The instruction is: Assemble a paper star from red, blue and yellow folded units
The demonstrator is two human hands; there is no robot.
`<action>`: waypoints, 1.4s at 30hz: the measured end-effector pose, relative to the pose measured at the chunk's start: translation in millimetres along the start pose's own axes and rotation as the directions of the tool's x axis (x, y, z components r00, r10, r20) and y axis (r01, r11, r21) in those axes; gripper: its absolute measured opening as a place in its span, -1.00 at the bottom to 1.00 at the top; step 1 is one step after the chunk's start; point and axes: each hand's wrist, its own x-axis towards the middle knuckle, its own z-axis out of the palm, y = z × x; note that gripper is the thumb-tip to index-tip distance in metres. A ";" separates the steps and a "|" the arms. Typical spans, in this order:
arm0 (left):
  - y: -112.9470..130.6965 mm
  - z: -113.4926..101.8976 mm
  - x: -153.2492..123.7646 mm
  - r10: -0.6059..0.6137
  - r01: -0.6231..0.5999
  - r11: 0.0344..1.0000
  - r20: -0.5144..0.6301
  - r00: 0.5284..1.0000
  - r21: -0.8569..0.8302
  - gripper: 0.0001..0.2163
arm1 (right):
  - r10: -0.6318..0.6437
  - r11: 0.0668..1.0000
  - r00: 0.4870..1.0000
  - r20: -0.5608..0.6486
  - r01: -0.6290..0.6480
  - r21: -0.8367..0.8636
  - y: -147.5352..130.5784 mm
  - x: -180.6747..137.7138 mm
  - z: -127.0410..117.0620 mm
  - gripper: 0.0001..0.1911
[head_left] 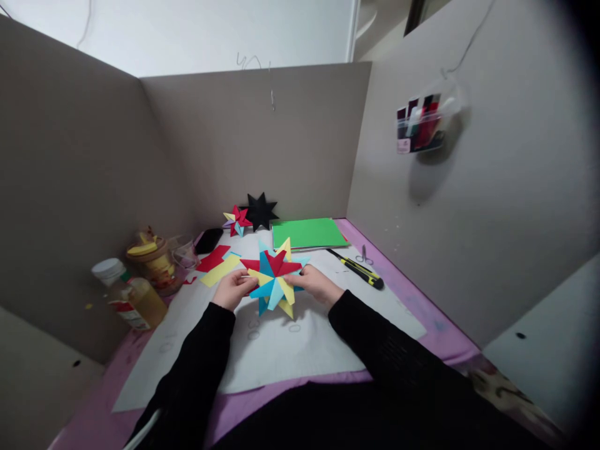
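A many-pointed folded paper star (275, 278) in red, blue and yellow is held up above the white sheet (300, 356). My left hand (233, 289) pinches its left points between thumb and fingers. On the other side, my right hand (315, 284) grips the right points, its thumb on the front and its fingers mostly hidden behind the paper. Left of the star, yellow paper (219, 270) and red paper (214, 257) pieces lie flat. Behind it, a smaller multicoloured paper star (237, 220) and a black star (261, 211) lean near the back panel.
A green paper stack (309, 233) lies at the back. On the right are a utility knife (359, 270) and small scissors (364, 256). A glue bottle (131, 297), a brown pot (152, 262), a clear cup (184, 252) and a black phone (209, 240) stand or lie left. Grey panels (262, 131) enclose the table.
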 end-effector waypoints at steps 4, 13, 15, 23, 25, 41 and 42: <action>4.1 3.7 -2.9 0.081 -0.083 0.996 0.053 0.995 0.032 -0.67 | -0.004 0.999 1.000 0.023 0.005 -0.043 6.3 0.6 2.3 -0.59; 16.9 -7.2 -6.7 0.043 -0.064 0.991 0.173 0.984 0.115 -0.77 | 0.056 0.998 0.970 0.237 -0.045 -0.053 -0.5 -3.0 -15.1 -0.56; 18.1 -5.3 -7.4 -0.005 -0.016 0.994 0.195 0.981 0.104 -0.75 | 0.064 0.997 0.977 0.204 -0.055 -0.047 0.7 -2.5 -17.7 -0.58; 17.7 1.3 -8.6 -0.076 0.041 0.992 0.310 0.948 0.120 -0.75 | 0.022 0.998 0.954 0.300 -0.005 -0.058 -0.1 -11.6 -7.2 -0.54; 14.9 -0.2 -7.4 -0.067 0.019 0.990 0.346 0.936 0.138 -0.79 | 0.046 0.998 0.948 0.315 -0.026 -0.066 -1.7 -12.1 -7.1 -0.56; 3.6 -1.7 -5.9 -0.064 0.074 0.994 0.115 0.991 -0.086 -0.74 | -0.060 0.964 0.994 -0.087 0.035 -0.263 -3.0 1.5 -17.1 -0.80; 2.0 -1.6 -5.8 -0.075 0.086 0.993 0.116 0.990 -0.087 -0.74 | -0.059 0.964 0.995 -0.079 0.036 -0.263 -3.9 0.9 -17.0 -0.80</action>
